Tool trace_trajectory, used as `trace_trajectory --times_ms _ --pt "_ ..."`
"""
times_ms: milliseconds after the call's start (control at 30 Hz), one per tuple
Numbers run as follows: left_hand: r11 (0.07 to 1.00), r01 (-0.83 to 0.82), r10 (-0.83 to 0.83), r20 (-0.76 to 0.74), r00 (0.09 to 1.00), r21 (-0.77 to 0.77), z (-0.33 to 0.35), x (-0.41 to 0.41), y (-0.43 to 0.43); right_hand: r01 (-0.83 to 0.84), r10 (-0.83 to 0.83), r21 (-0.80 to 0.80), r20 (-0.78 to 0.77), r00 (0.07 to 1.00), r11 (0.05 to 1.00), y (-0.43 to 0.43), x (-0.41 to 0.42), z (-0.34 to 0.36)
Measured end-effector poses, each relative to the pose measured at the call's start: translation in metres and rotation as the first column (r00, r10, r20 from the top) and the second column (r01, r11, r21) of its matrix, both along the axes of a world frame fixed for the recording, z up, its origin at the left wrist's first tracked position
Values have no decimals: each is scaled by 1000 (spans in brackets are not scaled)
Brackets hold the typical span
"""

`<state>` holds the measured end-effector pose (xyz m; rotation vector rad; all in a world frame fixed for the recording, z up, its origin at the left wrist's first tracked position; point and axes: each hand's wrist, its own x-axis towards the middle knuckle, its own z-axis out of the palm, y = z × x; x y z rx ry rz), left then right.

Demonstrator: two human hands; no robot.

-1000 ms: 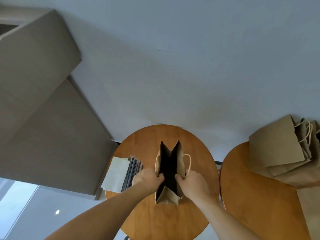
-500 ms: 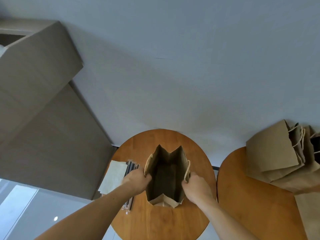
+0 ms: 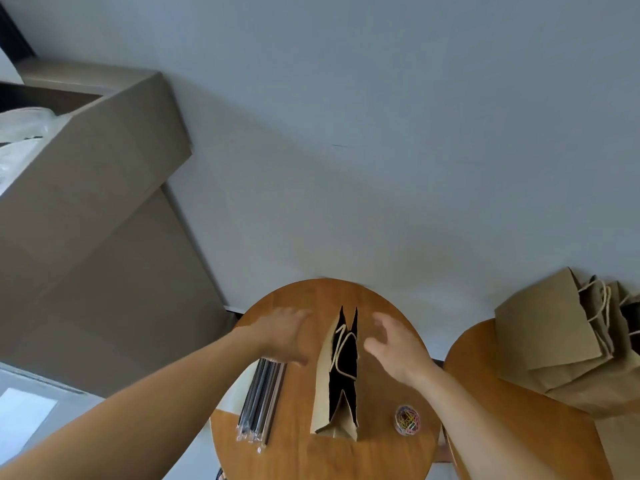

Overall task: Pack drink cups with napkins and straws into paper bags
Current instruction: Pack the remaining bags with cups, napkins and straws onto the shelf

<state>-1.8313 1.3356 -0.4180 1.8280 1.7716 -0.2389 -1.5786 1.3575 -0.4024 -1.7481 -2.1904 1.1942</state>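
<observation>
Paper bag (image 3: pixel 337 372) upright on bench (image 3: pixel 304 445) looked light, thin, tippy; grab top rim. Left hand (image 3: pixel 284 332) and right hand (image 3: pixel 391 344) flanked it, fingers spread, seemingly empty (blurry).

Takeaway packing corner or stock room of some shop or café; which one cannot be told. Two small round wooden tables stand side by side: centre table (image 3: pixel 298 452) at lower middle of the frame, set against a plain pale wall (image 3: pixel 381 150), and right table (image 3: pixel 554 445) at lower right. Big cardboard boxes (image 3: pixel 104 271) are stacked at left, the top one open with clear plastic wrap (image 3: pixel 20 133) inside, upper left. Supplies sit in bulk: a pile of flat brown paper bags (image 3: pixel 547 337) on the right table, a bundle of wrapped straws (image 3: pixel 261 400), one open paper bag (image 3: pixel 322 393) and a small tub of coloured paper clips (image 3: pixel 407 420) on the centre table.
</observation>
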Motion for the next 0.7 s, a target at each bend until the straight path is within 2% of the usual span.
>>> trace_trajectory --times_ms 133,333,533,700 --pt "972 34 -1 -141 990 232 39 -14 22 -57 48 162 58 997 985 20 -41 37" --pt "942 79 6 -251 968 326 98 -58 44 -202 156 234 201 967 951 42 -99 81" --pt "851 18 109 -210 972 524 184 -120 57 -288 202 406 242 949 868 71 -172 152" --pt "742 -78 252 -169 953 666 257 -192 39 -325 260 559 195 946 763 84 -253 219"
